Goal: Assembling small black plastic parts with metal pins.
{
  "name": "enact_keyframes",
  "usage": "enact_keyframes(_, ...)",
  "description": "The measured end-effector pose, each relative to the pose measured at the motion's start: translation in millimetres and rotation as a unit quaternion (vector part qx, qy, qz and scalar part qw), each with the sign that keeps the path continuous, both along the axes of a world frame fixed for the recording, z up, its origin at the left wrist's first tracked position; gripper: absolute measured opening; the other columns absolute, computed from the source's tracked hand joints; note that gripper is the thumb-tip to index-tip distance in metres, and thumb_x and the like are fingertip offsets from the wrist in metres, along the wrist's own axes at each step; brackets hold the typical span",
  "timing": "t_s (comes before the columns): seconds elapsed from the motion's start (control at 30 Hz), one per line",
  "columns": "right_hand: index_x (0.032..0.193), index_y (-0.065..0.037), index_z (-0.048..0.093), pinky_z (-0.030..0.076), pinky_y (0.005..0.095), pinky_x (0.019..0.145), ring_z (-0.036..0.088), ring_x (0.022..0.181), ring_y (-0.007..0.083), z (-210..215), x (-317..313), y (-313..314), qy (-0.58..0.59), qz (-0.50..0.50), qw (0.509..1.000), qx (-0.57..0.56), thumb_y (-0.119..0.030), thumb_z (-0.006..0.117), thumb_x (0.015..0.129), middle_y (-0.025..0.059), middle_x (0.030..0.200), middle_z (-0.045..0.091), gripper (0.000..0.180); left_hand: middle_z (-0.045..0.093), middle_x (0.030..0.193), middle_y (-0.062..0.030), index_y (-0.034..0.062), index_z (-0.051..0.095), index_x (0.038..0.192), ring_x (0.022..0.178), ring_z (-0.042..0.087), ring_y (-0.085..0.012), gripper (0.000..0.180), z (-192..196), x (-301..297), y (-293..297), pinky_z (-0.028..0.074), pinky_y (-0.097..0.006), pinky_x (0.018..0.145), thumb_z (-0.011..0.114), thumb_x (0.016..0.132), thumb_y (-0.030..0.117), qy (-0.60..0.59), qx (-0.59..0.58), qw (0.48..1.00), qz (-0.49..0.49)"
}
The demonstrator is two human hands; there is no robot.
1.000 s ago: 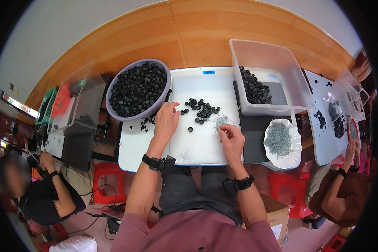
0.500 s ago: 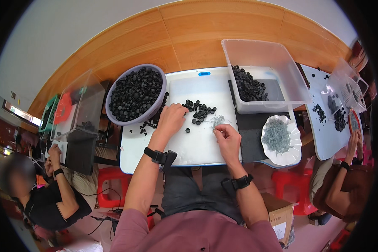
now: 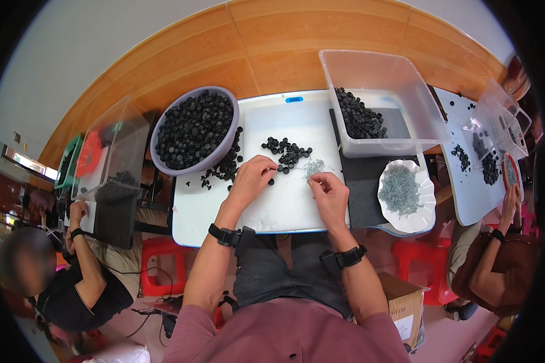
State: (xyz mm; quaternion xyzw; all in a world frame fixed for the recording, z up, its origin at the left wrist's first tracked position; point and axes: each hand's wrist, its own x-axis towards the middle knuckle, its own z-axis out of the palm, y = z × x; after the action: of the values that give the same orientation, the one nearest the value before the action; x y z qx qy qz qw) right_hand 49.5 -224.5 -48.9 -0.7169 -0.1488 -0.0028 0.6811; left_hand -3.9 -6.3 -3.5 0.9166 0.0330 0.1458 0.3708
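Over the white tabletop [image 3: 290, 212], my left hand [image 3: 252, 181] is closed, thumb and fingers pinched together beside a loose pile of small round black caps [image 3: 292, 152]. What it pinches, if anything, is hidden. A single black cap [image 3: 271, 181] sits right at its fingertips. My right hand [image 3: 330, 196] is also pinched, at the near edge of a small heap of thin grey pins or screws [image 3: 313, 167]. Whatever lies between its fingertips is too small to make out. A gap of bare tabletop separates the two hands.
A lilac basin [image 3: 235, 130] full of black caps stands at left, with more caps spilled beside it. At right are a clear plastic bin [image 3: 393, 147] with black parts and a white fluted dish [image 3: 427, 202] of grey pins. Co-workers [image 3: 82, 260] sit on both sides.
My left hand has come nearer and slightly right, from the cap pile's edge to the lone cap. My right hand stays pinched by the pins, almost unmoved.
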Motion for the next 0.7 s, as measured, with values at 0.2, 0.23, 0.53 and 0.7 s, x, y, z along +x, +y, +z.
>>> enact_keyframes(0.2, 0.095, 0.002, 0.074, 0.047, 0.0248, 0.058, 0.057, 0.059, 0.0080, -0.8, -1.6, -0.4, -0.002, -0.003, 1.000, 0.012, -0.001, 0.075, 0.084, 0.0071, 0.083, 0.072, 0.011, 0.068, 0.095, -0.0126, 0.0040, 0.075, 0.107, 0.084, 0.067, -0.0291, 0.023, 0.7, -3.4, -1.6, 0.054, -0.038, 0.079, 0.077, 0.084, 0.009, 0.055, 0.059, 0.994, 0.071)
enact_keyframes(0.23, 0.095, 0.002, 0.074, 0.047, 0.0248, 0.058, 0.057, 0.059, 0.0080, -0.4, -2.0, 0.1, -0.003, -0.003, 1.000, 0.013, -0.001, 0.075, 0.084, 0.0071, 0.083, 0.072, 0.011, 0.068, 0.095, -0.0126, 0.0040, 0.075, 0.107, 0.084, 0.067, -0.0291, 0.023, -2.6, -2.9, 1.0, 0.054, -0.038, 0.079, 0.077, 0.084, 0.009, 0.055, 0.060, 0.994, 0.072)
enact_keyframes(0.53, 0.093, 0.002, 0.073, 0.047, 0.0249, 0.058, 0.057, 0.060, 0.0082, -1.5, -1.6, -2.7, 0.006, -0.005, 1.000, 0.014, -0.001, 0.075, 0.083, 0.0075, 0.082, 0.071, 0.010, 0.071, 0.106, -0.0144, 0.0016, 0.074, 0.109, 0.090, 0.068, -0.0300, 0.025, 14.6, -6.0, -6.2, 0.055, -0.041, 0.081, 0.074, 0.086, 0.010, 0.060, -0.003, 0.996, 0.072)
enact_keyframes(0.7, 0.093, 0.002, 0.073, 0.046, 0.0252, 0.057, 0.056, 0.059, 0.0081, 1.5, -2.0, -1.2, -0.004, -0.005, 1.000, 0.013, -0.001, 0.075, 0.083, 0.0073, 0.081, 0.070, 0.010, 0.070, 0.102, -0.0122, 0.0017, 0.074, 0.111, 0.085, 0.065, -0.0244, 0.025, -0.1, -13.3, 11.9, 0.054, -0.036, 0.075, 0.072, 0.087, 0.009, -0.016, 0.139, 0.987, 0.077)
